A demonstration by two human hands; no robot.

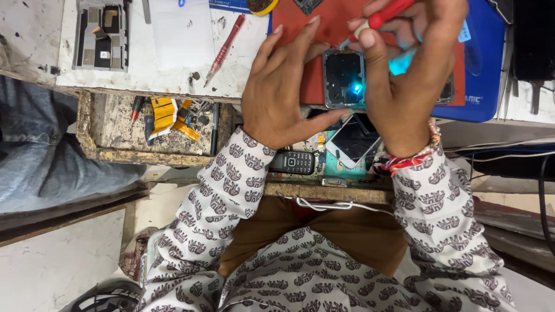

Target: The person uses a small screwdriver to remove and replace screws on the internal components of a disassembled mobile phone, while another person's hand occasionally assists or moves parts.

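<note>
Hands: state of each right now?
Left hand: open, fingers spread, steadying the opened phone.
Right hand: closed on a red screwdriver.

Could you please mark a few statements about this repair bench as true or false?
1. The right hand holds a red-handled screwdriver. True.
2. The opened phone lies on a green mat. False: the mat is red.
3. The left hand rests beside the opened phone, its fingers spread. True.
4. A second red screwdriver lies on the white worktop. True.
5. The small keypad phone sits on the red mat. False: it lies lower, in the open drawer.
</note>
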